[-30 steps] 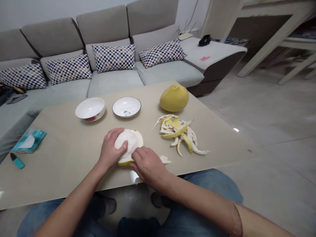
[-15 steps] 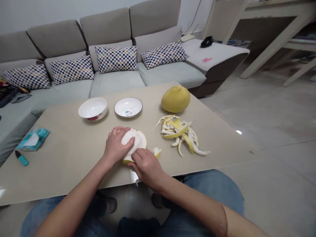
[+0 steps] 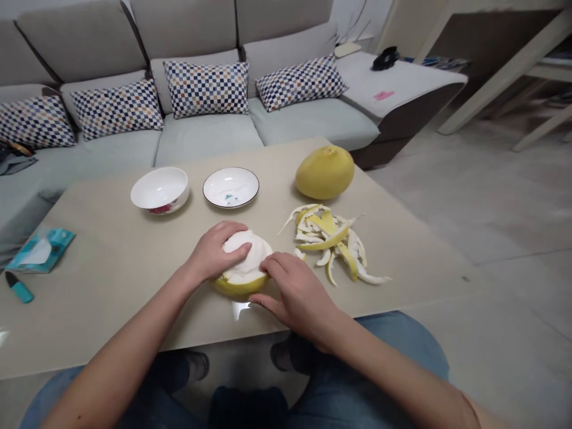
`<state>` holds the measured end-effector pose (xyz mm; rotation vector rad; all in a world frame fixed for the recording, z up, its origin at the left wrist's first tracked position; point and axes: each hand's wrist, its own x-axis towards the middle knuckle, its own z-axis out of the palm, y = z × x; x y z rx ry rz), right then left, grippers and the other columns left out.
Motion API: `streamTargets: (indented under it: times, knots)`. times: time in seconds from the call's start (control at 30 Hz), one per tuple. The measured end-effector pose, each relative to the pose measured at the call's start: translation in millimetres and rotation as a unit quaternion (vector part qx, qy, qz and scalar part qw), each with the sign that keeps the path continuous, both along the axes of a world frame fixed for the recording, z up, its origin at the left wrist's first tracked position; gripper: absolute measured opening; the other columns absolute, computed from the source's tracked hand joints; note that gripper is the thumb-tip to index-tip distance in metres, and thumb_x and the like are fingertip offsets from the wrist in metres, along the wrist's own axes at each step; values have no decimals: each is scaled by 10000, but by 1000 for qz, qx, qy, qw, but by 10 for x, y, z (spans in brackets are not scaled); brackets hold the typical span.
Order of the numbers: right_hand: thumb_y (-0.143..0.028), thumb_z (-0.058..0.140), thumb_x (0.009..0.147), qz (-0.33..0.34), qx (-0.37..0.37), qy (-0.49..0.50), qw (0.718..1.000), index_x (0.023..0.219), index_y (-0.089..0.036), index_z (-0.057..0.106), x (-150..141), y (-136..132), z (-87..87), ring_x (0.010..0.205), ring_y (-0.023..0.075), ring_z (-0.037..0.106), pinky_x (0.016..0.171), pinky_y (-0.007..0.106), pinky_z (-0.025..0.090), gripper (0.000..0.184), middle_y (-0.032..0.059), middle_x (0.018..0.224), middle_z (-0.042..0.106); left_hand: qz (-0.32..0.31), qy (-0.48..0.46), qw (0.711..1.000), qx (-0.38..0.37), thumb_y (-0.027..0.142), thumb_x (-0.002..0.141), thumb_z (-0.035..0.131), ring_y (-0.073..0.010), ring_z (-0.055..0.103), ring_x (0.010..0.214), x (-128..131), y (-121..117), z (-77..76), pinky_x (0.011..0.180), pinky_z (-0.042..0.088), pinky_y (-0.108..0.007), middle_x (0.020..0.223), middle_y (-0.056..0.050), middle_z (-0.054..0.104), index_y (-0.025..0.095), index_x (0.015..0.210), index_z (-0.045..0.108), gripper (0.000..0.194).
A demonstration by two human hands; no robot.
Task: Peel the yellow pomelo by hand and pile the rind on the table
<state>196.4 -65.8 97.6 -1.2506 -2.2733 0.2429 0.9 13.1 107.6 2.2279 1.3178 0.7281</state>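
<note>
Partly peeled pomelo (image 3: 248,257) on the table (image 3: 107,310), near the table's front edge and roughly central, white pith uppercut by a cup of yellow rind along the lower side. Left hand (image 3: 214,250) cupped palm-down over the top of the fruit, fingers together and pressed on the pith, wrist low, forearm angled in from the lower left. Right hand (image 3: 299,292) not closed around the fruit: fingers (image 3: 277,262) bent and touching its right side, thumb spread out toward the front, clear of the rind, forearm angled in from the lower right. Both hands close together, with the fruit between them.

Loose heap of torn peel strips (image 3: 328,241) just right of the fruit, yellow side and white side both showing. Whole unpeeled pomelo (image 3: 325,172) beyond the heap, lying on the table. White bowl (image 3: 159,189) and black-rimmed white plate (image 3: 231,187) side by side toward the far edge. Teal tissue packet (image 3: 40,251) and teal-handled knife (image 3: 18,288) near the left edge. Grey sofa (image 3: 205,143) with checked cushions (image 3: 206,89) behind the table. Person's jeans-clad knees (image 3: 393,339) below the front edge.
</note>
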Motion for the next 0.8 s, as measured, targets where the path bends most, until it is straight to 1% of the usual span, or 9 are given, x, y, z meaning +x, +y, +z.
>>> streamTargets:
  times: [0.1, 0.17, 0.27, 0.33, 0.43, 0.53, 0.6, 0.7, 0.8]
  knots:
    - [-309, 727, 818, -22, 11, 24, 999, 889, -160, 566, -54, -27, -82, 829, 252, 551, 736, 366, 453, 231, 108, 892, 619, 0, 2, 1000, 11, 370, 832, 583, -245, 609, 1135, 22, -27, 9, 1024, 465, -407, 1176, -52, 687, 225, 1103, 664, 318]
    - [-264, 681, 847, -13, 19, 37, 999, 832, -172, 553, -80, -41, -139, 789, 232, 536, 711, 342, 435, 158, 87, 839, 609, 9, -1, 1000, 20, 370, 828, 589, -245, 609, 1132, 26, -42, 8, 1019, 467, -403, 1164, -56, 688, 221, 1098, 664, 319]
    - [-226, 581, 902, -2, 33, 48, 998, 761, -194, 522, -105, -62, -186, 727, 204, 506, 680, 317, 408, 156, 58, 763, 584, 19, -2, 1000, 23, 373, 833, 589, -239, 612, 1118, 26, -47, -2, 1008, 471, -390, 1147, -52, 690, 226, 1084, 663, 300]
    - [-225, 549, 920, -9, 35, 41, 998, 785, -193, 528, -120, -77, -179, 729, 205, 508, 682, 317, 406, 140, 60, 775, 586, 23, -4, 1000, 18, 373, 844, 583, -237, 613, 1113, 24, -44, -9, 999, 474, -388, 1143, -50, 689, 226, 1080, 660, 289]
    - [-234, 562, 916, -30, 32, 15, 999, 892, -174, 555, -156, -106, -134, 784, 232, 533, 703, 340, 418, 64, 87, 857, 606, 36, -8, 999, 17, 369, 856, 572, -240, 607, 1122, 23, -54, -17, 1003, 469, -399, 1146, -50, 683, 224, 1089, 651, 286]
    - [-291, 612, 899, -43, 34, 3, 999, 941, -158, 564, -214, -149, -107, 813, 259, 540, 706, 364, 431, 147, 108, 883, 612, 48, -11, 999, 19, 360, 855, 574, -240, 604, 1124, 32, -85, -22, 1005, 468, -403, 1142, -50, 680, 220, 1093, 645, 285]
    - [-306, 629, 891, -53, 36, -4, 998, 939, -157, 568, -255, -175, -114, 812, 267, 536, 703, 372, 431, 169, 115, 881, 613, 50, -12, 998, 24, 354, 849, 582, -240, 603, 1119, 45, -109, -21, 1000, 470, -400, 1134, -50, 682, 219, 1083, 645, 277]
    - [-233, 585, 903, -68, 42, -5, 997, 872, -174, 565, -295, -193, -154, 779, 255, 522, 689, 362, 419, 70, 101, 840, 605, 50, -10, 998, 30, 352, 844, 586, -241, 605, 1111, 70, -136, -9, 995, 471, -400, 1123, -51, 684, 221, 1068, 646, 266]
    - [-190, 530, 918, -56, 42, 18, 997, 809, -187, 548, -297, -195, -201, 739, 232, 510, 672, 338, 409, 110, 75, 781, 587, 53, -8, 998, 31, 351, 842, 587, -242, 605, 1107, 91, -157, 5, 991, 469, -400, 1114, -52, 685, 224, 1063, 645, 261]
